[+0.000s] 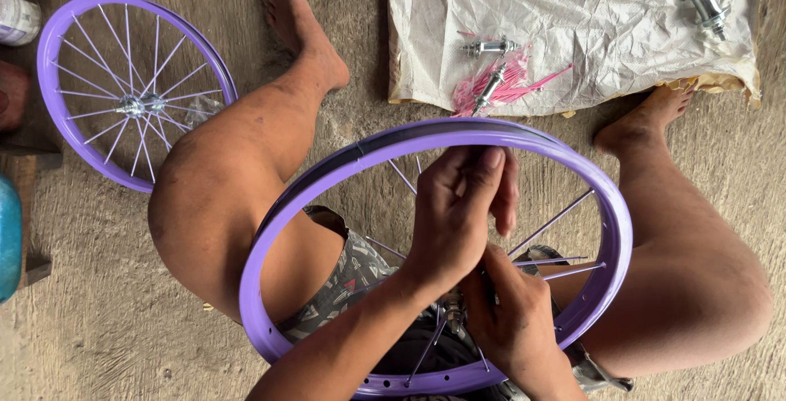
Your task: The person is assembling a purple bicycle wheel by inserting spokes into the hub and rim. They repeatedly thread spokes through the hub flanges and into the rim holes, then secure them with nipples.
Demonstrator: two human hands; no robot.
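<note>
Purple bicycle rim [278, 229] rests on a seated person's lap at centre frame, only some spokes [557, 221] laced. The left hand [454, 204] curls loosely above the hub; the right hand [512, 319] pinches a spoke beside it. Many rim holes stand unfilled. A finished purple wheel [135, 86] lies upper left; pink spokes [512, 81] and spare hubs [704, 0] sit on a white sack [606, 32], upper right.
</note>
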